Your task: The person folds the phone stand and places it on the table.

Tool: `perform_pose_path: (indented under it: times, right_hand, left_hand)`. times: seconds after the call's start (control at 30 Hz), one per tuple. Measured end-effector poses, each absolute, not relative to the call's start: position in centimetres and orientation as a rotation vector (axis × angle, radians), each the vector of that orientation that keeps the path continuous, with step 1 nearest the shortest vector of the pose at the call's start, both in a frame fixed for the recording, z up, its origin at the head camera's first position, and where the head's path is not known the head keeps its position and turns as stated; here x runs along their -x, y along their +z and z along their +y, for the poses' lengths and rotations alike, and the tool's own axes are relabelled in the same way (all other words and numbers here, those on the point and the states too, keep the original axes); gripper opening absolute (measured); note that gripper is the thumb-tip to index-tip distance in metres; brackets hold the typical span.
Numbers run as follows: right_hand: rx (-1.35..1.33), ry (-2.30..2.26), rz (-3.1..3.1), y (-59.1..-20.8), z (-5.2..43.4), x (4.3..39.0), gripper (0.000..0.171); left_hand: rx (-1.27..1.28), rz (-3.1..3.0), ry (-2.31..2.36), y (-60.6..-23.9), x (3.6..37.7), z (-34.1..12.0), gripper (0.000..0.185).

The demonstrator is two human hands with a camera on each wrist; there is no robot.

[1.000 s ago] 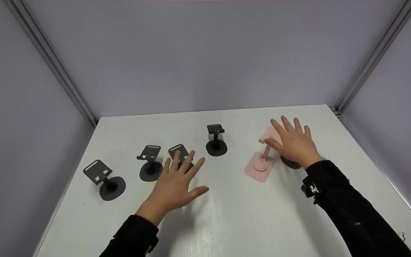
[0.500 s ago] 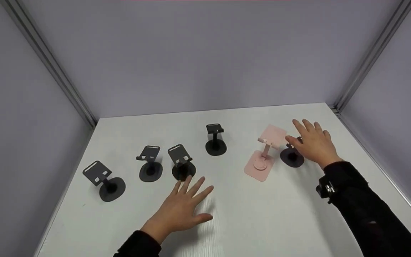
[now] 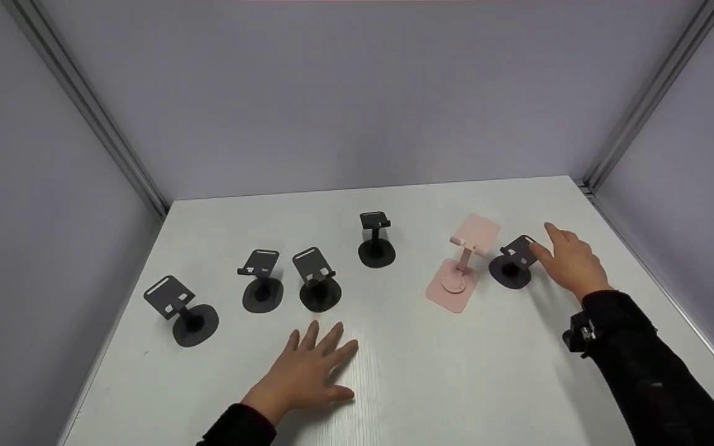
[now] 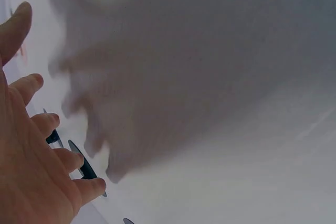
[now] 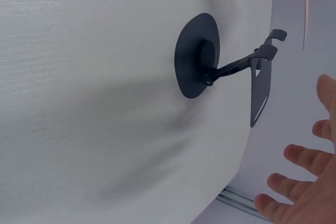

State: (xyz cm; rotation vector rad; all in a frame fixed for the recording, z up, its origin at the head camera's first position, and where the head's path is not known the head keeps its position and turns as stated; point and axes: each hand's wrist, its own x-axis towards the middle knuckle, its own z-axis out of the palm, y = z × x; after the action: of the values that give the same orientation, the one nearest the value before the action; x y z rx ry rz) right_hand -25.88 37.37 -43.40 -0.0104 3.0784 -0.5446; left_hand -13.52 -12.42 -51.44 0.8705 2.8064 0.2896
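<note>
My left hand [image 3: 310, 371] lies flat on the white table [image 3: 456, 384] with fingers spread, holding nothing, just in front of a black phone stand [image 3: 318, 282]. My right hand [image 3: 571, 260] hovers open beside the rightmost black stand [image 3: 511, 263]; its thumb is close to the tilted cradle. In the right wrist view that stand [image 5: 202, 59] is apart from my fingers [image 5: 302, 182]. A pink stand [image 3: 461, 266] with a square base stands just left of it. The left wrist view shows my open left hand [image 4: 31, 156] above its own shadow.
Three more black stands sit in a loose row: far left [image 3: 183, 310], left of centre [image 3: 261, 279] and further back at centre [image 3: 375, 238]. Grey walls with metal corner rails [image 3: 642, 99] enclose the table on three sides.
My left hand drew back toward the near edge, away from the black stand it reached over. My right hand slid right off the pink stand, uncovering the rightmost black stand.
</note>
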Motion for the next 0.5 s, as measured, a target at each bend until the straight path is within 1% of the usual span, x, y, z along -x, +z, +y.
perform_pose_path:
  times: [0.2,0.5]
  right_hand:
    - [0.04,-0.562,3.091,-44.1,37.2,25.6,0.076]
    - [0.173,-0.568,3.096,-44.4,35.0,25.7,0.069]
  left_hand:
    - [-0.885,2.776,0.285,-51.5,13.3,-12.8,0.082]
    - [-0.886,2.784,0.226,-51.8,13.3,-12.8,0.083]
